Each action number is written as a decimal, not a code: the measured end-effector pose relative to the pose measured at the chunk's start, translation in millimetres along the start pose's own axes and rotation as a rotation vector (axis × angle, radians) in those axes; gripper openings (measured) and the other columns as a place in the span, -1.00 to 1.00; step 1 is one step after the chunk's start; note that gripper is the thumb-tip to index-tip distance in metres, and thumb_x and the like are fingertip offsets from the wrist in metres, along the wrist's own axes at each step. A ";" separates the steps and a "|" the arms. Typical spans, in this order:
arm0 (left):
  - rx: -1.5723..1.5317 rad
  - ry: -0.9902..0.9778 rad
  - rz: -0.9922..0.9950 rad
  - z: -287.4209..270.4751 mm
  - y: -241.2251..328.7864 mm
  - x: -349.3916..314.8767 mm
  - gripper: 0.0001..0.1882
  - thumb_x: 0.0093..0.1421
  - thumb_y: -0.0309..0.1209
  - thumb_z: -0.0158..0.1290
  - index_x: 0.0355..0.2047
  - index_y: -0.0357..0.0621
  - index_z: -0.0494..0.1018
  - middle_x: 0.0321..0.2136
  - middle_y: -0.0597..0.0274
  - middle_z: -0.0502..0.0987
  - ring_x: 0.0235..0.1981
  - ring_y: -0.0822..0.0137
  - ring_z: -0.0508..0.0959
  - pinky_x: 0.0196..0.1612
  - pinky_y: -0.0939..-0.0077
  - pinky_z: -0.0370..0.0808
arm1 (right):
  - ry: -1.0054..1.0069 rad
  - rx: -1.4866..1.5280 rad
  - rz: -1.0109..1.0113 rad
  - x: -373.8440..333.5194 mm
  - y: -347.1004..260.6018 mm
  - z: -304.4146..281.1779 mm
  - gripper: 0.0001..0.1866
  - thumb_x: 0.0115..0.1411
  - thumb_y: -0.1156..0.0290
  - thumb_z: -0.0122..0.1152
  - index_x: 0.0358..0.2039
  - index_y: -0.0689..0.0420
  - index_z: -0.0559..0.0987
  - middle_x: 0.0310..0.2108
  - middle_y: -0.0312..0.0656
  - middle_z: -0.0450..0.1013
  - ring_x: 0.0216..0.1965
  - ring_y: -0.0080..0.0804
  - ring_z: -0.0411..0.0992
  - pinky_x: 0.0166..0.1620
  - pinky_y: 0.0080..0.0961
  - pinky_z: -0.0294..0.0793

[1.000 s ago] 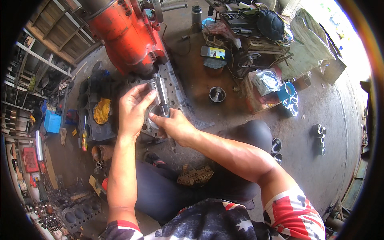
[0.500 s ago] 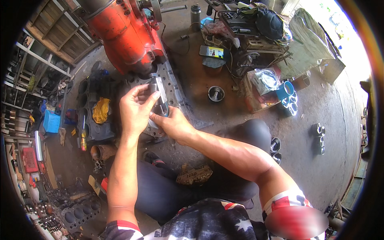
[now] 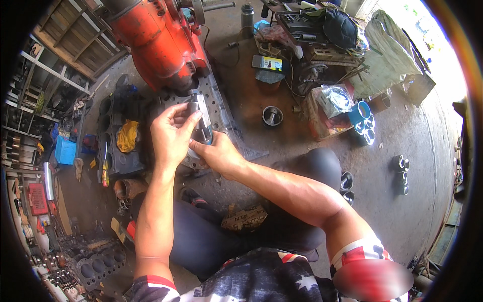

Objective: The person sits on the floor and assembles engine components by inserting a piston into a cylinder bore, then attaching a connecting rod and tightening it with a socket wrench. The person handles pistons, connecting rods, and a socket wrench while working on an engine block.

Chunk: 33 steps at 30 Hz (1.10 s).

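Both hands hold a silver metal part (image 3: 203, 111), a narrow flat bar with rounded, shiny cylindrical pieces along it. I cannot make out its exact kind. My left hand (image 3: 171, 130) pinches its near-left side between thumb and fingers. At its lower end my right hand (image 3: 221, 153) is closed around it, with the thumb along the bottom; a bit of blue shows there. Below the part lies a grey metal plate with holes (image 3: 217, 108). Just beyond stands a big red machine (image 3: 163, 48), its lower end down at the plate.
An engine block (image 3: 126, 163) with a yellow cloth (image 3: 128, 136) and a screwdriver (image 3: 105, 171) lies left. A round metal bowl (image 3: 272, 117) sits on the floor to the right. Farther right are a box (image 3: 322, 121), a blue ring (image 3: 359, 111) and several pistons (image 3: 403, 173).
The view has shifted very slightly. Both hands keep their hold on the metal part, in almost the same pose.
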State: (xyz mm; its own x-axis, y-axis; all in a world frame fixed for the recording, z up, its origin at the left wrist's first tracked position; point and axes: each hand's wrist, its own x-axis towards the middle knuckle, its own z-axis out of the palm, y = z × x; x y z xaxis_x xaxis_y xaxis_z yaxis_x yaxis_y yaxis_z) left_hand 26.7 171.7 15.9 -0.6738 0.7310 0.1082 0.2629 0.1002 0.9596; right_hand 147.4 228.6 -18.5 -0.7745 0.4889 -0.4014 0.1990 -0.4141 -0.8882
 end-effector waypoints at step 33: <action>-0.138 0.012 -0.031 2.0 1.7 -6.4 -0.79 0.22 -0.57 0.18 -0.14 -0.42 0.55 -0.34 0.18 0.63 -0.35 0.51 0.58 -0.26 0.60 0.55 | -0.129 -0.056 0.061 -2.9 -0.9 -2.5 -0.66 0.22 0.18 0.32 -0.37 0.25 0.55 -0.59 -0.25 0.44 -0.63 -0.54 0.38 -0.55 -0.49 0.37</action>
State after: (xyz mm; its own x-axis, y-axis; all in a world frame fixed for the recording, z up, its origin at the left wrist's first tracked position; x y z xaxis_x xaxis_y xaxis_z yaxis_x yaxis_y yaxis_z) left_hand 32.8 168.6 16.3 -0.6889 0.7204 0.0800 0.1446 0.0284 0.9891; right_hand 151.0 229.4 -17.1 -0.8300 0.3596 -0.4264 0.2786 -0.3951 -0.8754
